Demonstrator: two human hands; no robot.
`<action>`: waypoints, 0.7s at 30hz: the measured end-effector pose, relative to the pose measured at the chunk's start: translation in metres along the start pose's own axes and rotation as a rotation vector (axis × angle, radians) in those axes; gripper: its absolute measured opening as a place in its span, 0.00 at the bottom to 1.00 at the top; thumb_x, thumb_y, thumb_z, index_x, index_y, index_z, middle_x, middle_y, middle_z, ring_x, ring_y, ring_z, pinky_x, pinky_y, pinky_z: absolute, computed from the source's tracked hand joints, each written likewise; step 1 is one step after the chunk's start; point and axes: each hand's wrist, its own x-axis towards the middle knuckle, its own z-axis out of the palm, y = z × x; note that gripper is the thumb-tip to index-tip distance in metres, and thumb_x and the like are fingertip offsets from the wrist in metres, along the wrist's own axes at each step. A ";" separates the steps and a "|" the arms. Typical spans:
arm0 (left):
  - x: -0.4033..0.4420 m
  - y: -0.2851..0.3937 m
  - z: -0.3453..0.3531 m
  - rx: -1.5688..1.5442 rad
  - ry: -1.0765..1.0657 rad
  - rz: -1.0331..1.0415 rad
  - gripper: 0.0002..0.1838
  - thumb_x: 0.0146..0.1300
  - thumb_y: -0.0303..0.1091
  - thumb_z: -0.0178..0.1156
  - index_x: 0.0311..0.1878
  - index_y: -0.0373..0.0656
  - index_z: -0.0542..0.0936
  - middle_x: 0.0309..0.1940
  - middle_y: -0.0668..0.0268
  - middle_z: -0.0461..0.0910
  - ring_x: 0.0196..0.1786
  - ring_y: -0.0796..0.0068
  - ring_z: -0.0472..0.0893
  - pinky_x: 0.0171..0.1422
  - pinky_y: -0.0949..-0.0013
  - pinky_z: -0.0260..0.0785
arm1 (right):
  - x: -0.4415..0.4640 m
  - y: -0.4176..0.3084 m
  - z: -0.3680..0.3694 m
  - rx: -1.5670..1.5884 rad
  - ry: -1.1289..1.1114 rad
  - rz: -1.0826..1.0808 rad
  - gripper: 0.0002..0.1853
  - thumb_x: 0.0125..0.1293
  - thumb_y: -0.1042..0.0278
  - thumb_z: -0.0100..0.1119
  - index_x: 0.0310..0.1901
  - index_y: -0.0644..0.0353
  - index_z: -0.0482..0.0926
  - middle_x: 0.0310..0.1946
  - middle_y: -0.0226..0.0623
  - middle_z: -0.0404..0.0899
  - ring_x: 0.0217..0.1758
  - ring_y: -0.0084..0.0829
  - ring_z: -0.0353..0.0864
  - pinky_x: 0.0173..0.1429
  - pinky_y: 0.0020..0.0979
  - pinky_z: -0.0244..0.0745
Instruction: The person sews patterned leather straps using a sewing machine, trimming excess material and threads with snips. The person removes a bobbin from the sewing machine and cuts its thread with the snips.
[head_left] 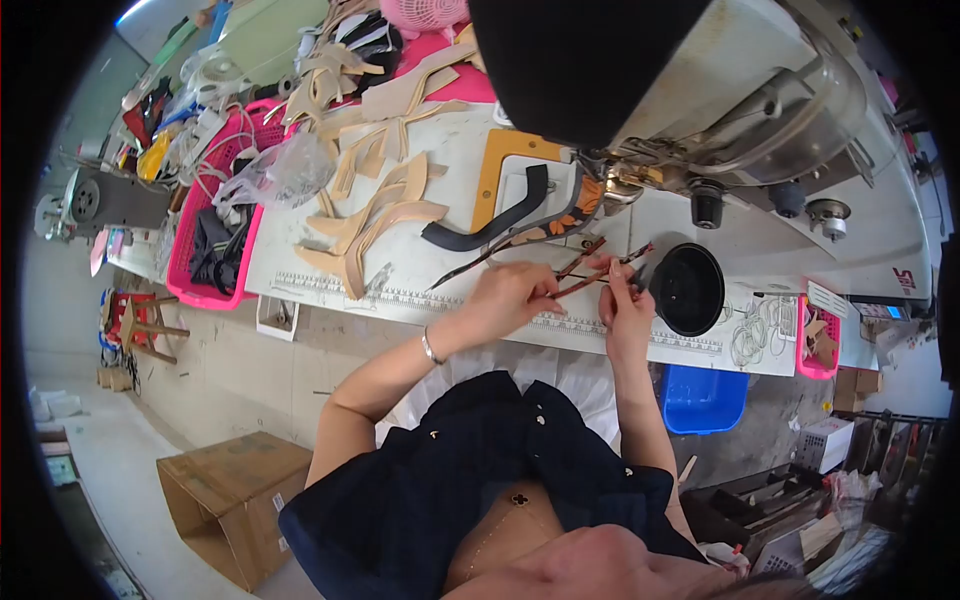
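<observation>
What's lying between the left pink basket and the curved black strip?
Beige cut pieces, plus a clear plastic bag nearer the basket, in the head view.

Unclear lettering (905, 281) on sewing machine (700, 70)

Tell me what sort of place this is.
Most likely a small sewing workshop: an industrial-looking sewing machine stands over the white worktable, flat cut-out beige pieces lie in a loose pile beyond the hands, and a long ruler scale runs near the table's front edge.
</observation>
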 end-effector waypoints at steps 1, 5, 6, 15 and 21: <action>-0.002 0.007 0.001 0.007 0.015 0.039 0.14 0.47 0.37 0.72 0.32 0.43 0.77 0.23 0.68 0.76 0.29 0.71 0.77 0.32 0.68 0.68 | -0.002 -0.007 0.001 0.084 -0.023 -0.051 0.13 0.70 0.63 0.52 0.44 0.67 0.77 0.29 0.34 0.80 0.13 0.11 0.53 0.17 0.18 0.43; 0.004 0.044 -0.017 0.064 0.251 0.239 0.13 0.48 0.29 0.70 0.36 0.42 0.77 0.33 0.64 0.76 0.32 0.70 0.78 0.36 0.67 0.70 | -0.006 -0.044 0.005 0.054 0.040 -0.144 0.11 0.68 0.69 0.55 0.48 0.64 0.78 0.21 0.24 0.74 0.16 0.09 0.53 0.20 0.16 0.42; 0.012 0.051 -0.023 0.105 0.397 0.297 0.13 0.49 0.27 0.69 0.37 0.42 0.77 0.37 0.62 0.76 0.32 0.69 0.78 0.37 0.67 0.71 | -0.002 -0.050 0.001 -0.013 0.011 -0.095 0.11 0.67 0.69 0.55 0.48 0.64 0.78 0.18 0.23 0.73 0.17 0.09 0.56 0.21 0.16 0.45; 0.048 0.035 -0.035 0.113 0.403 0.176 0.15 0.54 0.24 0.66 0.45 0.37 0.77 0.40 0.61 0.79 0.37 0.68 0.83 0.40 0.70 0.76 | 0.028 -0.051 0.027 -0.177 -0.328 -0.065 0.11 0.68 0.66 0.56 0.43 0.66 0.79 0.19 0.27 0.76 0.20 0.12 0.68 0.24 0.16 0.56; 0.050 0.030 -0.036 0.287 0.471 0.406 0.11 0.52 0.21 0.66 0.40 0.36 0.80 0.37 0.59 0.82 0.34 0.69 0.83 0.37 0.72 0.76 | 0.031 -0.044 0.032 -0.137 -0.316 -0.087 0.10 0.69 0.66 0.55 0.38 0.66 0.78 0.19 0.28 0.75 0.20 0.13 0.68 0.24 0.18 0.58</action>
